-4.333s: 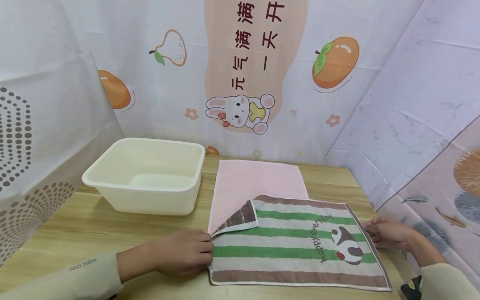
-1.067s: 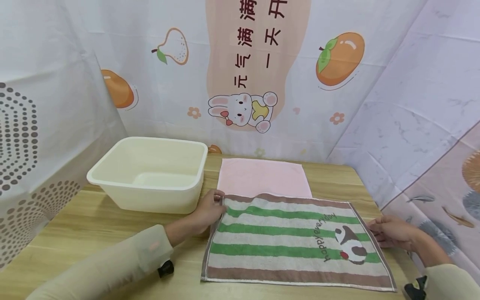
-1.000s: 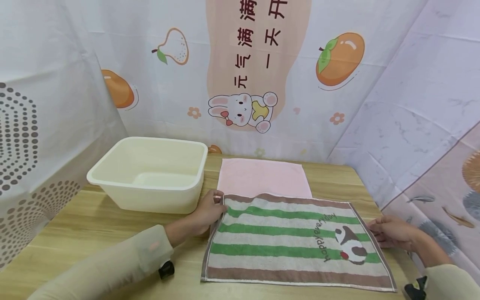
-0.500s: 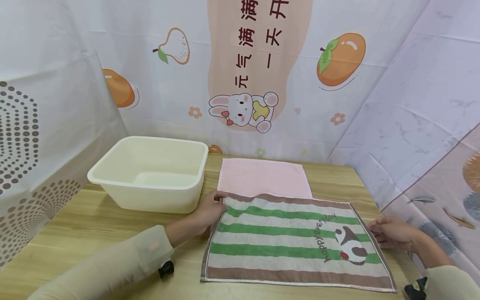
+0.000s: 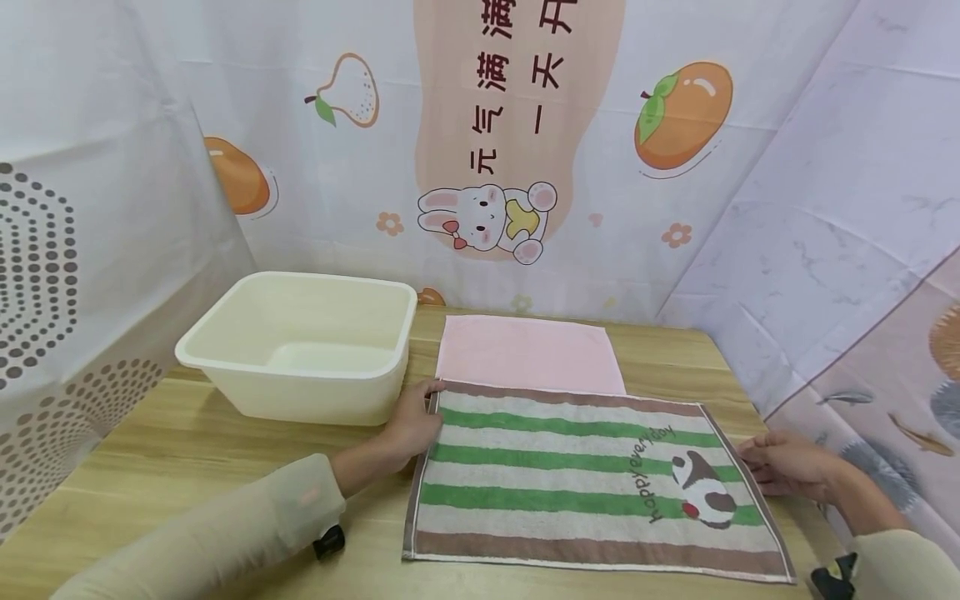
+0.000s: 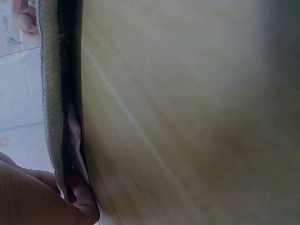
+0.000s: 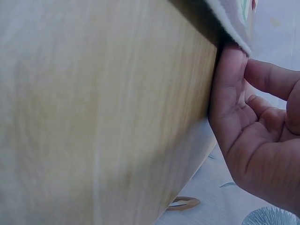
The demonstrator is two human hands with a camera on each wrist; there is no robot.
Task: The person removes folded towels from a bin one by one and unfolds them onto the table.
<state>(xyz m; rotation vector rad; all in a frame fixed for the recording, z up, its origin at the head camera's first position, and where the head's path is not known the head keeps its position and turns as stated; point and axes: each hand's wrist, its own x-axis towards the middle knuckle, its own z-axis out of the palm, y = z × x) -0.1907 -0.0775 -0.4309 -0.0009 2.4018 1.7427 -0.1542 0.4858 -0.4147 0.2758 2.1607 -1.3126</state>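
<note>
A striped towel (image 5: 555,479) in green, white and brown, with a panda and lettering at its right end, lies spread over the near part of a pink towel (image 5: 528,354). At its far left corner my left hand (image 5: 411,425) pinches the edge; in the left wrist view, thumb and fingers close on the raised towel edge (image 6: 50,93). My right hand (image 5: 791,471) is at the right edge. The right wrist view shows fingers under the towel border (image 7: 229,21) and the thumb against it from the other side.
A cream plastic basin (image 5: 292,396) stands at the back left of the wooden table (image 5: 150,500), close to my left hand. Printed curtains (image 5: 337,192) hang behind the table and along both sides.
The towel's far left corner, folded over earlier, is now spread flat. My left hand has gone from the left edge to that corner and drawn it slightly left, smoothing wrinkles. The right hand stays.
</note>
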